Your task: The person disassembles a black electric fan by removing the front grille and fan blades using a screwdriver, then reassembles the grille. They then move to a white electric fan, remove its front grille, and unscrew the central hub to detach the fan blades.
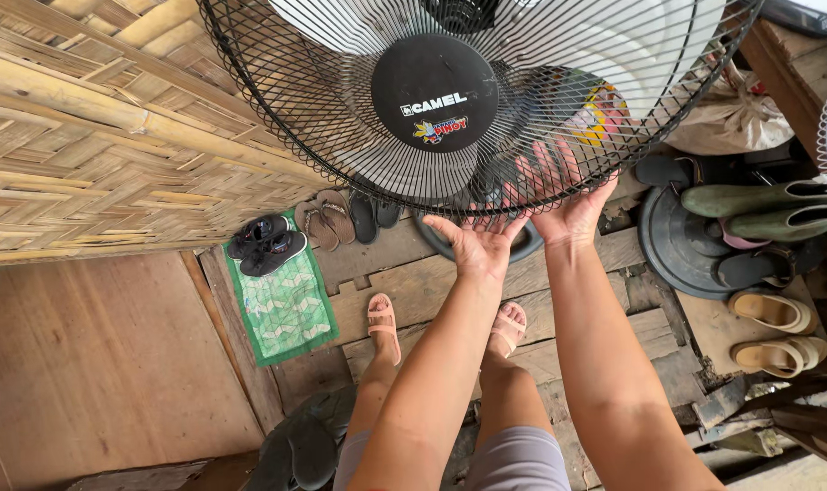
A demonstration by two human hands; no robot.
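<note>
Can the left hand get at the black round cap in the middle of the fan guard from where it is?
Probably yes. The left hand rests on the lower rim of the wire fan guard, and nothing lies across the guard's face between it and the black centre cap.

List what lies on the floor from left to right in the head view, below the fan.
Green mat with black shoes → brown flip-flops → pink sandals on the person's feet → round black base → green boots, tan sandals.
</note>
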